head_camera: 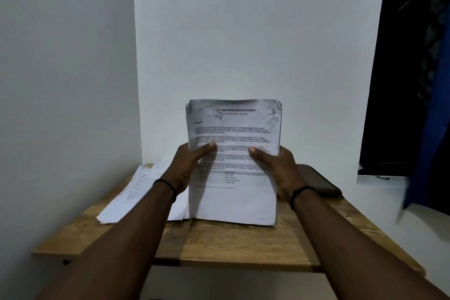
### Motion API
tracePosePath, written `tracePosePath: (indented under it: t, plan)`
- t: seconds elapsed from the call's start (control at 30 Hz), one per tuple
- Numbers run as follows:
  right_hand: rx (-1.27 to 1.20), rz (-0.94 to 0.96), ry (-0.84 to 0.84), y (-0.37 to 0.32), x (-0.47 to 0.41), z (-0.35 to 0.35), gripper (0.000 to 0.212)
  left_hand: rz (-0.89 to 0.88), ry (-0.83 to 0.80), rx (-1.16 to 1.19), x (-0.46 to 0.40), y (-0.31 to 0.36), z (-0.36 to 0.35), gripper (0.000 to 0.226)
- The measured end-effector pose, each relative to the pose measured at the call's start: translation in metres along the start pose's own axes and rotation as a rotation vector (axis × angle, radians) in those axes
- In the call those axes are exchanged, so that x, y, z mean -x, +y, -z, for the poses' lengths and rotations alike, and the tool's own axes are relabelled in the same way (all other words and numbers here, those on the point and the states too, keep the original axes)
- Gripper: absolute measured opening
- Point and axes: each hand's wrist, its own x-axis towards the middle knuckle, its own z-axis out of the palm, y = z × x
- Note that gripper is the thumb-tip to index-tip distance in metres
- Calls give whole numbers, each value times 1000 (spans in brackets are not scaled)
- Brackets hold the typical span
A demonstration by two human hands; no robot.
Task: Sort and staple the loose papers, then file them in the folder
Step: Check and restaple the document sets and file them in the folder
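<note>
A stack of papers stood upright on its lower edge on the wooden table. The left hand and right hand gripped its sides, thumbs pressed on the front page. More loose sheets lay to the left, and a dark folder lay to the right.

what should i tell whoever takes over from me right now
Left hand: grips the left edge of the paper stack, thumb on the front page.
Right hand: grips the right edge of the same stack, thumb on the front.
The stack stands upright with its bottom edge on the wooden table, as if being squared up. The top page's corners are creased.
More loose papers lie spread on the table's left side. A dark flat item, possibly the folder, lies at the right behind the right hand.
No stapler is in view.
Left: sort the remaining sheets, staple, file.
</note>
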Motion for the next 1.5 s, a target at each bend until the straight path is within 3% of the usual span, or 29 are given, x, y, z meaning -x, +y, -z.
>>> tracePosePath:
  t: [0.13, 0.3, 0.53, 0.6, 0.7, 0.83, 0.93, 1.1, 1.23, 1.33, 1.5]
  plan:
    - [8, 15, -14, -8, 5, 2, 39, -2, -14, -9, -1, 5, -2, 41]
    - [106, -44, -46, 26, 27, 12, 37, 104, 24, -77, 9, -35, 7, 36]
    - [220, -44, 18, 33, -16, -28, 32, 79, 149, -183, -15, -26, 38, 31]
    - [231, -113, 3, 40, -25, -47, 41, 132, 202, -251, -22, -22, 57, 26]
    - [265, -229, -14, 60, -27, -74, 32, 228, 352, -412, -28, -24, 94, 18]
    - [242, -369, -101, 96, -21, -111, 46, 321, 463, -695, -23, -39, 136, 14]
    - [307, -362, -94, 113, -19, -128, 22, 380, 457, -786, -14, -55, 158, 9]
    - [605, -352, -81, 137, -21, -139, 13, 518, 411, -1003, -10, -74, 191, 15]
    - [810, -302, -92, 142, -19, -135, 23, 587, 361, -1141, -8, -77, 192, 44]
    - [904, -257, -84, 145, -17, -134, 18, 566, 398, -1202, -8, -87, 195, 31]
    - [1011, -211, -63, 147, -14, -135, 20, 523, 399, -1235, -7, -97, 198, 29]
